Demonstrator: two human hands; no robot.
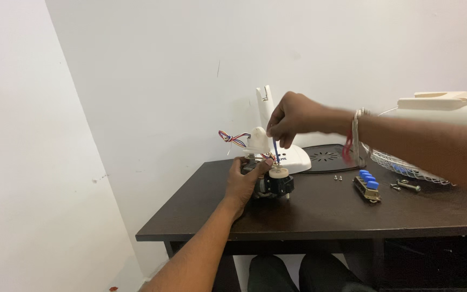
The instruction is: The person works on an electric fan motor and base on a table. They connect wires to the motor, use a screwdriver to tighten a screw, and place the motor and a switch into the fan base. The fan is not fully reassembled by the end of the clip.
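Note:
My left hand [242, 184] grips a small black fan motor [277, 185] with a white round knob on top, resting on the dark wooden table [320, 213]. My right hand [294, 118] hovers above it, fingers pinched on a thin blue wire [275, 150] that runs down to the motor. Behind the motor stands a white plastic fan base [290, 154] with an upright neck, and a bundle of coloured wires [233, 139] sticks out to its left.
A switch block with blue buttons [368, 185] lies right of the motor, with loose screws [338, 177] and a bolt [408, 186] nearby. A white fan housing and wire grille [433, 135] sit at the right. A dark round vented plate [331, 158] lies behind. White walls enclose the corner.

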